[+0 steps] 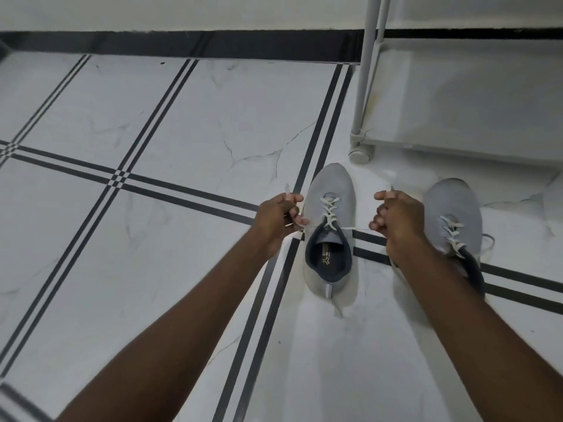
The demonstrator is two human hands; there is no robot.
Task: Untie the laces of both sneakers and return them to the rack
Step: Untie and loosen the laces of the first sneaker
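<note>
Left hand point(278, 216) and right hand point(396, 217) flank the near sneaker point(330, 233), fingers clenched on its lace ends point(355, 229), drawing them apart to free the knot. Second sneaker point(454, 220) right of it; rack point(365, 86) beyond.

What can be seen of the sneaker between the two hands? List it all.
The middle sneaker is light grey knit-looking fabric with a dark navy collar and lining, printed insole and heel tab. It stands upright on the tiled floor, toe toward the rack. Its white laces cross the eyelets; the ends are pulled sideways, one gripped by the left hand, one by the right hand.
</note>
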